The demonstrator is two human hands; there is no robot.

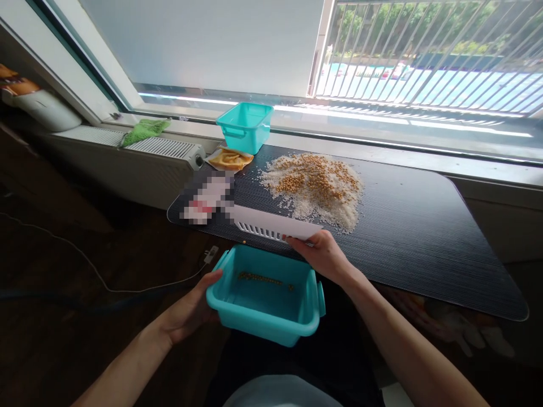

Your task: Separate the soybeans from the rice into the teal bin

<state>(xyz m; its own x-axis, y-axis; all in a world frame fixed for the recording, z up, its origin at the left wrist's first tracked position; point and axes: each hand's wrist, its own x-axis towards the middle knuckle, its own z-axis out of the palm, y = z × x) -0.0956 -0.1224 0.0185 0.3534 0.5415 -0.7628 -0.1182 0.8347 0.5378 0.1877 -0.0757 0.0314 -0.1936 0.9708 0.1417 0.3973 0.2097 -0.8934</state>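
A turquoise plastic basin (263, 316) is at the table's near edge, with a few yellowish beans (261, 278) on its floor. My left hand (190, 308) is closed on its left rim, thumb over the edge. Above its far side, my right hand (324, 254) grips the right end of a flat white plastic piece with a row of slots (275, 220). Just beyond that piece, a heap of white rice-like grains (343, 212) mixed with golden beans (320, 172) spreads over the dark table (407, 226).
A second turquoise basin (246, 133) stands at the back by the window, beside an opened yellow packet (231, 159). A blurred white-and-red item (207, 198) lies on the left. A green cloth (146, 131) covers part of the radiator (165, 148). A cable (139, 291) runs along the floor.
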